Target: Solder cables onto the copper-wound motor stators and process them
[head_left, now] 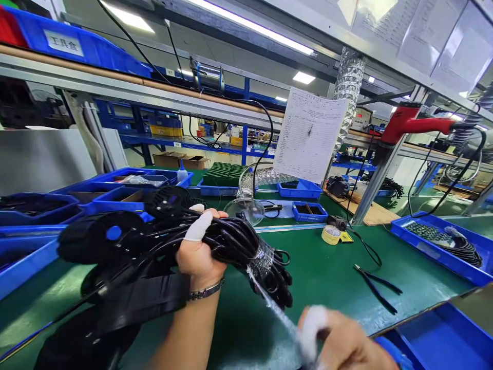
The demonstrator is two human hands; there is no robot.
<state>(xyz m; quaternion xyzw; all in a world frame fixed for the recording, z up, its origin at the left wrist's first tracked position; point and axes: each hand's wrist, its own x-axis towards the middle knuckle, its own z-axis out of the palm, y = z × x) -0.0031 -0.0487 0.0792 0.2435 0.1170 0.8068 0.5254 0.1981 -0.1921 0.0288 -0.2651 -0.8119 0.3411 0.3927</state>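
Note:
My left hand (200,252), a white cover on its thumb, is wrapped round a thick bundle of black cables (234,234). Clear plastic film (264,258) binds the cables near their right end. From that wrap a twisted strip of the film (279,313) runs down to my right hand (339,339), which is blurred and closed on it. Its thumb also has a white cover. Left of the bundle hang black plastic housings (142,303), one with a blue round spot, joined to the cables.
Black-handled pliers (377,289) lie on the green bench, near a tape roll (331,234). At right stands a blue tray of circuit boards and cable (427,241). Blue bins (119,198) line the left. A red heat gun (404,123) and a paper sheet (310,133) hang above.

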